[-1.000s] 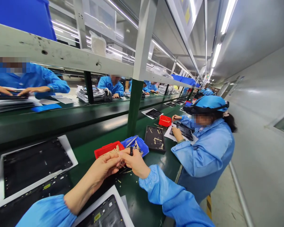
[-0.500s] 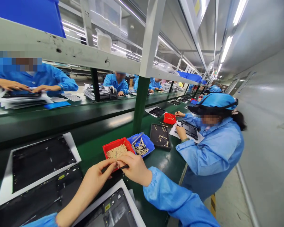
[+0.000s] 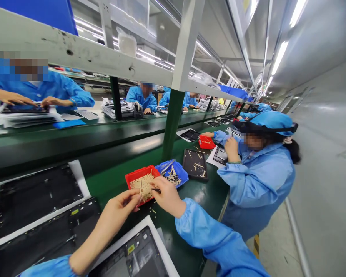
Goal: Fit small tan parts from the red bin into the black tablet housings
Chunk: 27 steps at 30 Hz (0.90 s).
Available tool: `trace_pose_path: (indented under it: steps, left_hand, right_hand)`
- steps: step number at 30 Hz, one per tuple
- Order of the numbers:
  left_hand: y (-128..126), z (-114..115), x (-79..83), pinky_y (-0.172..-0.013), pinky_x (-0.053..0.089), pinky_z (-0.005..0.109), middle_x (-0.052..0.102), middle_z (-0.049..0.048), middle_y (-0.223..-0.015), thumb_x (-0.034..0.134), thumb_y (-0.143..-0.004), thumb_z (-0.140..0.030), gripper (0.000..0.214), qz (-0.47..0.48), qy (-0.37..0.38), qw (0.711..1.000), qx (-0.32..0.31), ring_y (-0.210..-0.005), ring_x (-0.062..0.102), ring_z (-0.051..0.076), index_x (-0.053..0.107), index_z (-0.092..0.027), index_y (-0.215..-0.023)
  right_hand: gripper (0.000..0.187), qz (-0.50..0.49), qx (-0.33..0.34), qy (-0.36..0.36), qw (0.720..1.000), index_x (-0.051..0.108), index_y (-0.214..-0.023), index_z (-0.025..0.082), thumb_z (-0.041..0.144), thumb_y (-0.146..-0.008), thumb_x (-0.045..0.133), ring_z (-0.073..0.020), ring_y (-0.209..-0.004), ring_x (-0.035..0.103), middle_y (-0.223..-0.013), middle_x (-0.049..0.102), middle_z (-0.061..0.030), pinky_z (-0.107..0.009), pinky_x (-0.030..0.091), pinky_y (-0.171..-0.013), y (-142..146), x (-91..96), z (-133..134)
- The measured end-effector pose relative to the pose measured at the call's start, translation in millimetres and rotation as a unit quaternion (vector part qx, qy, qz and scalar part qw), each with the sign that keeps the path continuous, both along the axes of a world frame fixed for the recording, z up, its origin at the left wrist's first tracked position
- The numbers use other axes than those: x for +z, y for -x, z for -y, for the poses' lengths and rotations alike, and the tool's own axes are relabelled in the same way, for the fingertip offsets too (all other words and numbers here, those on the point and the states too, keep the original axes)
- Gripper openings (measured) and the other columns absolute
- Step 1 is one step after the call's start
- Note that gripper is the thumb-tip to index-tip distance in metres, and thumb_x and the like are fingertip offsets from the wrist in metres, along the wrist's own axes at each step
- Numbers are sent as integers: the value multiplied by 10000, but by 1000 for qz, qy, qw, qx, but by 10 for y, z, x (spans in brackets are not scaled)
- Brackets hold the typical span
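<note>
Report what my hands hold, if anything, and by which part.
Your left hand pinches a thin pale strip near its lower end. Your right hand holds a slim dark object; which part is gripped cannot be told.

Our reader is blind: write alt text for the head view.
Left hand pinching a thin pale strip by a red bin of pale pieces; right hand nearby holding a slim dark object. Black panels lie along the green bench.

Strips (image 3: 138, 183) in bin (image 3: 136, 173) left of tray (image 3: 188, 164)
</note>
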<state>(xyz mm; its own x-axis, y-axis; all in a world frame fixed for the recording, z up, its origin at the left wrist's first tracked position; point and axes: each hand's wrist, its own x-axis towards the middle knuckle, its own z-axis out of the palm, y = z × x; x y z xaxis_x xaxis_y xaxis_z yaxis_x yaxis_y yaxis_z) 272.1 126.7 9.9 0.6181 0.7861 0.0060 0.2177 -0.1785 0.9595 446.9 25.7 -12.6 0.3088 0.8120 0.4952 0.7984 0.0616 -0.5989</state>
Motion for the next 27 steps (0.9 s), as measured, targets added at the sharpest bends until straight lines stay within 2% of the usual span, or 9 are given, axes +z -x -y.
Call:
trace_pose_path:
  steps: [3, 7, 10, 13, 18, 21, 22, 24, 27]
  left_hand:
    - [-7, -9, -47, -717, 662, 365, 834, 73, -899, 743, -605, -879, 767, 17, 6, 1000, -2, -745, 759, 252, 809, -222, -995]
    - [-2, 13, -91, -809, 671, 393, 852, 61, -941, 755, -639, -813, 709, 27, -2, 1000, 11, -856, 793, 286, 792, -245, -1062]
    - [16, 40, -87, -901, 659, 410, 865, 58, -1025, 755, -663, -743, 648, 23, -16, 999, 24, -949, 804, 304, 796, -265, -1098]
    - [28, 50, -64, -964, 637, 414, 867, 54, -1071, 770, -647, -690, 608, 15, -26, 999, 29, -986, 804, 308, 811, -275, -1089]
    - [14, 36, -52, -868, 653, 391, 856, 62, -1001, 765, -631, -740, 637, 15, -12, 1000, 6, -914, 794, 291, 811, -253, -1039]
    - [14, 24, -61, -742, 659, 353, 837, 67, -994, 767, -651, -781, 617, 19, 3, 1000, -21, -851, 773, 266, 797, -241, -949]
    - [18, 20, -63, -703, 657, 348, 832, 71, -991, 769, -653, -793, 624, 18, 9, 999, -28, -814, 764, 257, 794, -236, -933]
    - [27, 14, -68, -659, 655, 350, 825, 79, -993, 774, -649, -813, 648, 17, 17, 999, -35, -745, 743, 238, 793, -225, -921]
    - [33, 12, -71, -633, 650, 349, 824, 87, -982, 780, -639, -823, 665, 16, 19, 999, -38, -704, 727, 228, 796, -218, -913]
  right_hand:
    - [218, 46, 46, -22, 998, 791, -1141, 215, 143, -1000, 641, -220, -1053, 771, -1107, 822, -86, -326, 605, -963, 76, -25, 42]
    - [197, 76, 65, 2, 995, 808, -1109, 218, 220, -1052, 619, -225, -984, 787, -1079, 831, -102, -324, 620, -902, 159, -22, 74]
    - [177, 39, 67, 6, 997, 812, -1058, 232, 168, -983, 664, -213, -955, 778, -1037, 829, -74, -311, 615, -893, 172, -5, 70]
    - [151, -31, 69, 4, 997, 807, -953, 218, 160, -952, 668, -193, -849, 751, -925, 811, -48, -289, 596, -818, 159, 11, 54]
    - [134, -107, 18, 17, 994, 788, -854, 195, 219, -951, 699, -172, -755, 680, -820, 764, -25, -277, 526, -746, 68, 45, 14]
    - [270, -131, -28, 24, 991, 723, -706, 186, 322, -937, 754, -164, -679, 600, -681, 671, -3, -283, 482, -699, -18, 67, -12]
    - [258, -146, -29, 17, 989, 734, -720, 183, 332, -928, 763, -163, -679, 590, -684, 669, -3, -284, 478, -698, -40, 76, -16]
    - [144, -193, -8, 5, 981, 804, -866, 171, 295, -913, 748, -159, -694, 592, -759, 712, -15, -281, 479, -698, -67, 96, -13]
    - [225, -276, 45, 34, 959, 840, -1054, 154, 263, -920, 695, -141, -624, 551, -738, 698, -4, -268, 449, -628, -63, 139, 18]
